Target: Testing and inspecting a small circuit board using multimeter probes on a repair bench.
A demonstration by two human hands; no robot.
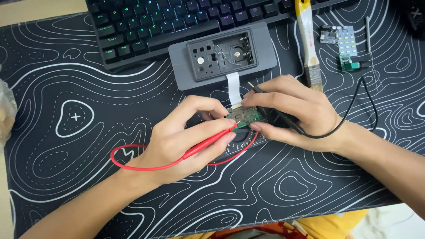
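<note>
Green board (244, 116), light, thin and fragile, sits on the meter (241, 137) between your hands; hold its edges as your left hand (177, 141) pinches the red probe (208, 142) and right hand (294, 110) fingers close on the black probe (259, 90).

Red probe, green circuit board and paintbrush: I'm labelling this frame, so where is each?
Red probe (208, 142), head view, middle of its red handle.
Green circuit board (245, 116), head view, bare green face between the fingers.
Paintbrush (307, 40), head view, pale wooden handle.
</note>
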